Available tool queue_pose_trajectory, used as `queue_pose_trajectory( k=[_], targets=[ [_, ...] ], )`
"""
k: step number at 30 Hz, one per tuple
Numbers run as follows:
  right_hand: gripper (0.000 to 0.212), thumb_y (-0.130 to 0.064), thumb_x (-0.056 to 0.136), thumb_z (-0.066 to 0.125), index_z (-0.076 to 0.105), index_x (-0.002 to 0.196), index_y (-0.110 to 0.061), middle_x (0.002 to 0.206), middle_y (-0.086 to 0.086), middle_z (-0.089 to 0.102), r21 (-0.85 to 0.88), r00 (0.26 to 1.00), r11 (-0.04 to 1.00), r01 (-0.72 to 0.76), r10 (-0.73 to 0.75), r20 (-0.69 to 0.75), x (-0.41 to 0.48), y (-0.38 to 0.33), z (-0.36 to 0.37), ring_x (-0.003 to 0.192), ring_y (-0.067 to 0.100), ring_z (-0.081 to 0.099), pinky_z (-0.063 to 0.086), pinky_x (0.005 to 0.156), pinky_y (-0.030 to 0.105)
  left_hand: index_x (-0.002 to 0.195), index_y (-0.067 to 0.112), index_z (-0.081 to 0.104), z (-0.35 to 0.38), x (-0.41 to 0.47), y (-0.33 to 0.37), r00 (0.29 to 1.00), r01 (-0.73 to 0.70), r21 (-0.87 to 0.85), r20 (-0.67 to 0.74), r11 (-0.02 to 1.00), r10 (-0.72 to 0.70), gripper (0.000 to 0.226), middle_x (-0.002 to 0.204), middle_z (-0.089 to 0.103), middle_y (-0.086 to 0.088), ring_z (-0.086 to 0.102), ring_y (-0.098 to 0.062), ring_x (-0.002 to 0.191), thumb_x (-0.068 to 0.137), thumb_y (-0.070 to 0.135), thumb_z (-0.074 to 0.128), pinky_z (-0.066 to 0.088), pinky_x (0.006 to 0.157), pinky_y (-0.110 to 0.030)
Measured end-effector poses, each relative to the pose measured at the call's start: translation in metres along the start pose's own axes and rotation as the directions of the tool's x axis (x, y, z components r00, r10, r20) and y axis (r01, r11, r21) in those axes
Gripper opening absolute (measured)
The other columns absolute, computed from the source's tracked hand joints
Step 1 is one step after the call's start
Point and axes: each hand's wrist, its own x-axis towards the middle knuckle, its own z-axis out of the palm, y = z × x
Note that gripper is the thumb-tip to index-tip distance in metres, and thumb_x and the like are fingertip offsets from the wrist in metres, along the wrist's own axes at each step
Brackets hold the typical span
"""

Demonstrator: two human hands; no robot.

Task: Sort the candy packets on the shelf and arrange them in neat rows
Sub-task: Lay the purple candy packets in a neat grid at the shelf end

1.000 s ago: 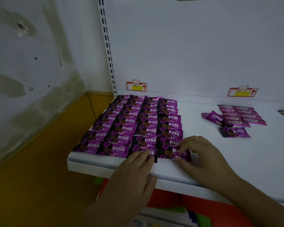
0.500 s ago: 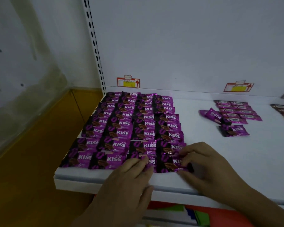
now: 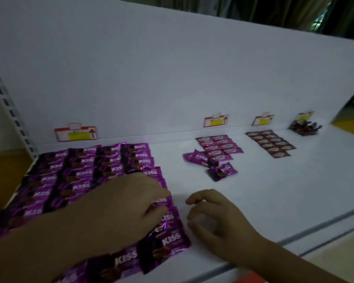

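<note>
The left hand (image 3: 127, 203) lies flat across the block of purple candy packets (image 3: 76, 180) on the shelf (image 3: 264, 201), fingers pressing its right-hand column. The right hand (image 3: 215, 217) rests just beside that block, fingers loosely curled, holding nothing

Ahead of you stands a white back panel (image 3: 151, 68) with red-and-yellow tags along its foot: the left tag (image 3: 75, 134) at 9 o'clock, the second tag (image 3: 216, 120) and third tag (image 3: 263, 120) toward 2 o'clock, and a blurred tag (image 3: 305, 116) near 3 o'clock. A slotted upright (image 3: 6, 103) edges the panel at 10 o'clock, and dark curtains (image 3: 274, 11) show above it at 1 o'clock.
</note>
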Motion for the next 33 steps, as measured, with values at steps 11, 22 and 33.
queue_pose_trajectory(
  k=[11, 22, 33],
  targets=[
    [0.042, -0.019, 0.084, 0.063, 0.058, 0.125, -0.025, 0.137, -0.006, 0.048, -0.355, 0.971, 0.92, -0.168, 0.217, 0.1, 0.034, 0.114, -0.079, 0.123, 0.012, 0.044, 0.033, 0.1, 0.021, 0.121, 0.033, 0.057, 0.018, 0.127, -0.017, 0.999, -0.037, -0.086, -0.011, 0.996, 0.036, 0.035, 0.12, 0.055, 0.017, 0.043, 0.009, 0.089, 0.087, 0.029, 0.059, 0.033, 0.078, -0.005],
    [0.017, -0.03, 0.084, 0.067, 0.07, 0.1, -0.024, 0.09, -0.012, 0.069, -0.054, 0.962, 0.996, -0.069, 0.081, 0.263, 0.057, 0.159, -0.105, 0.074, 0.001, 0.06, 0.041, 0.065, 0.007, 0.114, 0.027, 0.065, 0.052, 0.189, -0.006, 0.999, -0.004, -0.082, 0.034, 0.997, 0.007, 0.028, 0.112, 0.064, 0.007, 0.054, -0.01, 0.105, 0.087, 0.026, 0.061, 0.043, 0.092, -0.027],
    [0.014, -0.02, 0.079, 0.072, 0.062, 0.072, -0.027, 0.073, -0.011, 0.066, 0.386, 0.994, 0.916, -0.105, 0.085, 0.07, 0.11, 0.147, -0.092, 0.069, 0.008, 0.064, 0.054, 0.064, 0.027, 0.077, 0.015, 0.07, 0.031, 0.158, -0.009, 0.764, 0.329, -0.669, -0.227, 0.667, -0.604, 0.016, 0.072, 0.069, 0.006, 0.058, 0.001, 0.068, 0.088, 0.022, 0.061, 0.044, 0.066, -0.01]
  ],
)
